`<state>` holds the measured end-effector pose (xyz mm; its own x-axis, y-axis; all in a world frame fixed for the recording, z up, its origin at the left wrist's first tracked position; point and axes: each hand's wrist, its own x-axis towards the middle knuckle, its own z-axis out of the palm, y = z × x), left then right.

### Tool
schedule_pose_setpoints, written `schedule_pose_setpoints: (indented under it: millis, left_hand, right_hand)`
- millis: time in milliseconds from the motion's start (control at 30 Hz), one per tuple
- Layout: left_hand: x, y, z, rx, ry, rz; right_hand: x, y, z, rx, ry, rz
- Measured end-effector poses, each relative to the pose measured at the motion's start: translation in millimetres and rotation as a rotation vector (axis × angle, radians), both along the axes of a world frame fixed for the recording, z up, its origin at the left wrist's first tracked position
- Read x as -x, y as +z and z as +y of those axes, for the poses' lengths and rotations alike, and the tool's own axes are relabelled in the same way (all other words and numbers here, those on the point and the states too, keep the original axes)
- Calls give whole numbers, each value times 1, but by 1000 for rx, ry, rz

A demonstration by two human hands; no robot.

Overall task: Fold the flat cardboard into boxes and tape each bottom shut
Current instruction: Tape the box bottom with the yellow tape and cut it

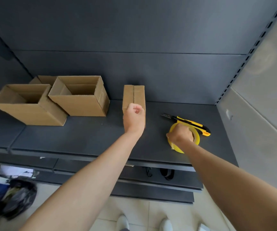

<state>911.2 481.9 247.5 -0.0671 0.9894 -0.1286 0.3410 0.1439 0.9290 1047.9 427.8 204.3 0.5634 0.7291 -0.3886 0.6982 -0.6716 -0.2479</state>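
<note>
A small cardboard box (134, 95) stands on the dark shelf (87, 137) with its folded flaps and their seam facing up. My left hand (134, 119) rests against its near side as a closed fist, holding nothing that I can see. Right of it my right hand (181, 133) grips a yellow tape roll (195, 136) lying on the shelf, fingers through its centre. Two open folded boxes sit at the left: one at the far left (27, 105) and one beside it (81, 97), open side up.
A yellow and black utility knife (189, 123) lies just behind the tape roll. More cardboard (46, 79) shows behind the open boxes. A grey wall (259, 97) bounds the shelf on the right. Lower shelves and a dark bag (17, 197) are below.
</note>
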Motion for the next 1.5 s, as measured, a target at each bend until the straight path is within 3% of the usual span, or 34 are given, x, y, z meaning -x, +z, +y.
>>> schedule_pose_setpoints:
  millis: [167,267,367,500,667,767,833,1033,1300,1500]
  left_hand:
    - [27,-5,26,114,210,-47]
    - [30,-2,31,233,203,-40]
    - [28,0,38,327,155,-27]
    - [33,-3,51,387,115,20]
    - [48,-12,53,398,77,-79]
    - [53,-12,53,358,129,-169]
    - [56,-8,56,301,198,-125]
    - [52,3,50,269,291,-7]
    - [45,2,35,288,154,101]
    - [54,9,37,353,81,75]
  right_hand:
    - [8,13,23,-74,-13,-96]
    - [15,35,61,-319,-17,40]
    - [27,58,98,-414,133,204]
    - [42,70,134,-341,320,225]
    - [48,55,154,-205,371,189]
    - [47,53,154,-172,345,59]
    - [44,53,149,-132,296,1]
    - [36,57,127,-233,39,284]
    - [37,60,104,-252,-97,277]
    - [44,64,95,-211,-196,408]
